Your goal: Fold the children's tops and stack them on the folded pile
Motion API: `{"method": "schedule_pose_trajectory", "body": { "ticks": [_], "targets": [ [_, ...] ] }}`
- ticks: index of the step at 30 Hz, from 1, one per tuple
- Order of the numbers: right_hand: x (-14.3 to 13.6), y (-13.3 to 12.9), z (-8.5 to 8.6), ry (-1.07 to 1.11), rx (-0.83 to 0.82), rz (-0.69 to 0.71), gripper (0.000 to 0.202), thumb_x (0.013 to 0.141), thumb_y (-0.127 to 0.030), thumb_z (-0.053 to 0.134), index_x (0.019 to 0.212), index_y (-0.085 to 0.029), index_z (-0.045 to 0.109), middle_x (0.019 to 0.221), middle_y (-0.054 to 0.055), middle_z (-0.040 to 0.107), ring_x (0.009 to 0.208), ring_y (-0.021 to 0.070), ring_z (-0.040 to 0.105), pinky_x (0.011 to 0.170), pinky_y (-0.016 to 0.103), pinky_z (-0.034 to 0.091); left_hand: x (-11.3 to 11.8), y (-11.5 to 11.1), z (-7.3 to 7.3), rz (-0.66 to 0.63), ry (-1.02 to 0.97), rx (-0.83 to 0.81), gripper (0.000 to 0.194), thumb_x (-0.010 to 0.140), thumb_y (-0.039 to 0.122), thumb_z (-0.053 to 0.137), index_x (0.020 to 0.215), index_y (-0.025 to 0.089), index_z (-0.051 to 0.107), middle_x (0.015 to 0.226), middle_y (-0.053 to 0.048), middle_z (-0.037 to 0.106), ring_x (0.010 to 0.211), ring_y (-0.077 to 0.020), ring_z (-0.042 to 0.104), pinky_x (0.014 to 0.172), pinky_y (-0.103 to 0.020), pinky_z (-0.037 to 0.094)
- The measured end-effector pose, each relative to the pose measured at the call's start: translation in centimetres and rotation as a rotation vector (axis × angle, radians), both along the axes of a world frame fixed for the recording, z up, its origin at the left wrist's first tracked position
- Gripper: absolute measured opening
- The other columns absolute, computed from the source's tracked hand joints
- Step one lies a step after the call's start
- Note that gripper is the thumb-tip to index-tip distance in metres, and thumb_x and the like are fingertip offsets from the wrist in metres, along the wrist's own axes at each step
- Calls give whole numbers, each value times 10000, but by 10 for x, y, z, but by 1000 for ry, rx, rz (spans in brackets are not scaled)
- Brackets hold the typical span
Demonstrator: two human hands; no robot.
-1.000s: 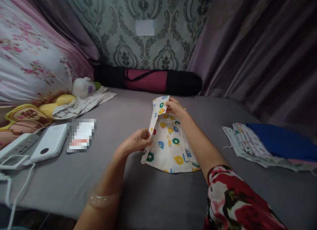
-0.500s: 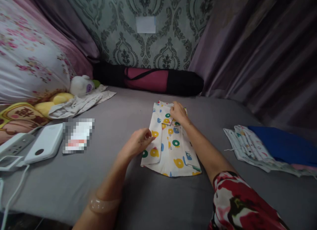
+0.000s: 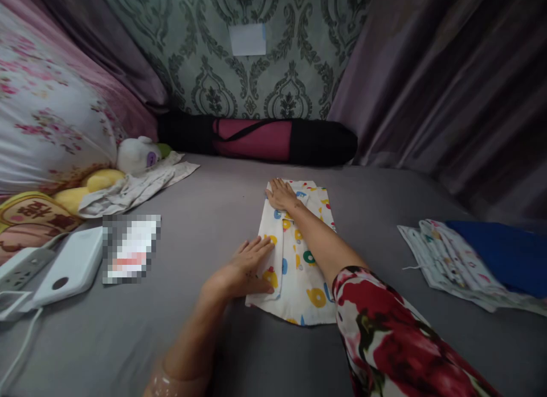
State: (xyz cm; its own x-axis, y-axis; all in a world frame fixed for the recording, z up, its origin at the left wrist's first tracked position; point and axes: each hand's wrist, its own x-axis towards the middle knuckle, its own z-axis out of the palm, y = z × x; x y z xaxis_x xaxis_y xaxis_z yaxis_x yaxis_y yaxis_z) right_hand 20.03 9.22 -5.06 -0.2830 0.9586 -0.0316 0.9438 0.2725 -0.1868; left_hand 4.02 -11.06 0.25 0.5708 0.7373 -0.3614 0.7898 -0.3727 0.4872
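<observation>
Garment [image 3: 294, 274] on grey sheet [image 3: 205, 220], wallpaper [image 3: 252, 81] beyond

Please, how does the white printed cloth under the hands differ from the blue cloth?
The white printed cloth has colourful figures; the blue cloth looks plain. The left hand and right hand touch the white printed cloth, while the blue cloth lies untouched beside pale cloths. Both are fabric.

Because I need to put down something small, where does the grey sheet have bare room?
Bare grey sheet lies between the printed cloth and the folded fabrics, and between the pixelated item and the left hand. Crowded: left edge (power strip, white device, plush toy) and the cloth, under the right hand.
</observation>
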Motion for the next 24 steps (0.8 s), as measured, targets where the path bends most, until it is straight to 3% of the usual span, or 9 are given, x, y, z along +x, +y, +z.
{"method": "schedule_pose_trajectory", "body": {
  "ticks": [7,12,17,21,24],
  "targets": [
    [2,-1,7,35,-40,6,645,998,-421,173,1513,-35,222,1589,124,186,1465,244,119,1181,430,65,3,-4,6,1,40,14,851,747,428,686,1483,215,315,1594,-116,180,1477,-298,95,1182,-530,40],
    [-9,-11,8,54,112,81,642,990,-426,195,1518,-61,228,1593,107,175,1468,227,109,1183,423,1,2,-5,-1,-46,-74,127,600,852,441,591,1400,255,433,1569,-90,286,1473,-280,143,1173,-565,57],
    [-19,-16,-5,52,55,71,652,984,-434,193,1497,-40,278,1580,122,219,1462,234,136,1184,417,43,-4,-5,-16,-95,-138,114,715,808,477,655,1437,264,391,1573,-113,264,1460,-278,201,1187,-541,64],
    [-10,-17,2,101,-10,86,649,990,-432,149,1515,-62,243,1592,103,184,1467,222,121,1186,401,51,-6,-5,-20,-78,-110,111,723,786,457,684,1426,260,412,1567,-117,279,1447,-287,240,1194,-532,61],
    [1,-21,5,114,66,16,663,989,-446,161,1518,-51,222,1595,112,166,1472,224,88,1186,407,15,-7,-5,-23,-105,-133,139,714,795,478,674,1424,282,397,1564,-121,285,1443,-291,248,1175,-566,72]
  ]
}}
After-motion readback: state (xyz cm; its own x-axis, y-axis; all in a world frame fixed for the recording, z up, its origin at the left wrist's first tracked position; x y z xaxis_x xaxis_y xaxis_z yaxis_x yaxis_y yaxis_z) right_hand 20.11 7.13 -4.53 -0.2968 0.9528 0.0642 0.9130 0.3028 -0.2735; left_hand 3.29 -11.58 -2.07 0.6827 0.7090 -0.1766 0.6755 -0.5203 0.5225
